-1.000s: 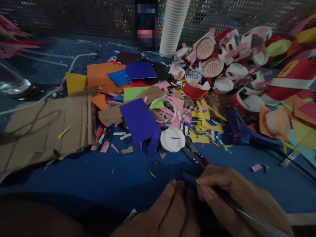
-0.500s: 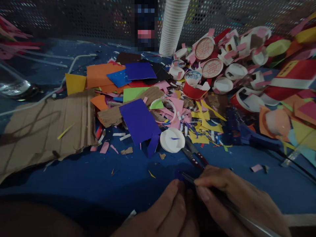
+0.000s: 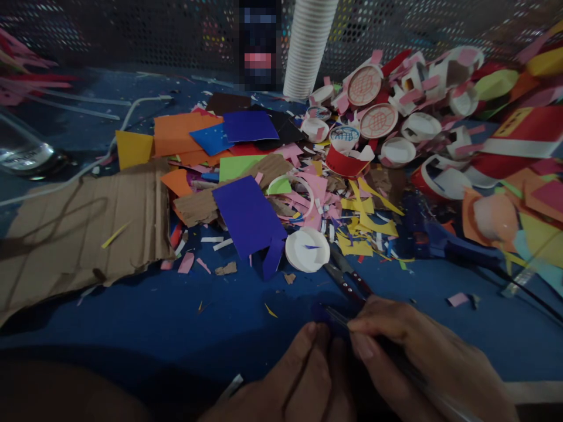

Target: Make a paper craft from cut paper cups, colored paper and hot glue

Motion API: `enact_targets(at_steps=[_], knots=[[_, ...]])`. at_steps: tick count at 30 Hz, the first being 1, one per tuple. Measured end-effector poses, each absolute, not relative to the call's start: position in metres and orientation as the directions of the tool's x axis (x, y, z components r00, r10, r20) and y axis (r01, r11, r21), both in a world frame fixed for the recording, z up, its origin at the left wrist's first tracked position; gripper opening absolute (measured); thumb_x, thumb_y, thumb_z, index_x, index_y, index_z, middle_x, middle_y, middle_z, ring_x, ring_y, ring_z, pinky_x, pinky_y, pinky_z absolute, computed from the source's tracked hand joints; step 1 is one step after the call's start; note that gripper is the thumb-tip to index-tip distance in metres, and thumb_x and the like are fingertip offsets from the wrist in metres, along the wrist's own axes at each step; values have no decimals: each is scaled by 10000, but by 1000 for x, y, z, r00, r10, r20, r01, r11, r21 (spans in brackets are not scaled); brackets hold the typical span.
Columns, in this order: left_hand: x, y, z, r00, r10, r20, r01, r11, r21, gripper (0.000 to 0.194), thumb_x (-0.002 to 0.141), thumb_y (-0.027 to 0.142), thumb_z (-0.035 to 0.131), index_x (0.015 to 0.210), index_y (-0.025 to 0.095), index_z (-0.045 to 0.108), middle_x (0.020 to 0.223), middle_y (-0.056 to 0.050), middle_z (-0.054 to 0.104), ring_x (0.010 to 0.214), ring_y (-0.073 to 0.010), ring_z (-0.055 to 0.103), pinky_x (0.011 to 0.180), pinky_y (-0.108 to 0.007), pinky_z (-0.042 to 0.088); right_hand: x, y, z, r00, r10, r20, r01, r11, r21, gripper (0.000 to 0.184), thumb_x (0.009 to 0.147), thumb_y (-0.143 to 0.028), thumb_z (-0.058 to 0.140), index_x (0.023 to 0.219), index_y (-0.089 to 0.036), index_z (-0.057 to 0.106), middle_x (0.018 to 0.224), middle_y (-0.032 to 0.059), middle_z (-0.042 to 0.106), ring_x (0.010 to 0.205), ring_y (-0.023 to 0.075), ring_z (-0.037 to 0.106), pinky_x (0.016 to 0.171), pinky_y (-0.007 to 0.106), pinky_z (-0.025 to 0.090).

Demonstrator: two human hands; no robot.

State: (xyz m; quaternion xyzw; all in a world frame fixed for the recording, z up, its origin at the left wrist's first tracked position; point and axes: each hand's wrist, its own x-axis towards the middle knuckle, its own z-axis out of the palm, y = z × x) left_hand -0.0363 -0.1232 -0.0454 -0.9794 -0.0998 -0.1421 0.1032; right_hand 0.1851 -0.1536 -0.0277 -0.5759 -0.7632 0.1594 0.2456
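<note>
My right hand [image 3: 409,346] is closed around a slim pen [image 3: 336,316] with a clear barrel, its dark tip slanting down to the left. Under that tip lies a small piece of dark purple paper [image 3: 317,310], mostly hidden by fingers. My left hand [image 3: 299,375] has its fingers bunched together on the paper's near edge, close beside the right fingertips. Two knives [image 3: 347,284] with riveted dark red handles lie just beyond my right hand. Past them sits a white paper disc [image 3: 307,251] with a purple scrap on it.
Purple card [image 3: 248,217] lies on a heap of coloured offcuts. Corrugated cardboard [image 3: 88,228] is at left, a blue glue gun [image 3: 457,243] at right. Cut paper cups [image 3: 398,152] pile up at back right, near a tall cup stack [image 3: 310,47]. A mesh panel [image 3: 153,35] stands behind.
The pen tip has shifted slightly over the purple paper. My left hand stays nearly still at the paper's edge, and the things on the table have not moved.
</note>
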Motion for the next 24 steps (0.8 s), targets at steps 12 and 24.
enact_targets(at_steps=[12, 24], knots=[[-40, -128, -50, 934, 198, 296, 256, -952, -171, 421, 1042, 112, 405, 1376, 66, 658, 1310, -57, 773, 1187, -160, 722, 1022, -226, 551, 191, -161, -33, -220, 949, 225, 815, 306, -492, 132, 987, -274, 521, 944, -281, 646, 806, -45, 794, 696, 150, 788, 839, 261, 667], [-38, -128, -47, 938, 182, 296, 241, -954, -178, 398, 1053, 122, 423, 1366, 82, 665, 1307, -70, 769, 1193, -168, 711, 1083, -261, 504, 188, -157, -31, -219, 951, 217, 814, 301, -497, 159, 956, -227, 539, 906, -257, 687, 794, -5, 802, 663, 177, 790, 793, 286, 683]])
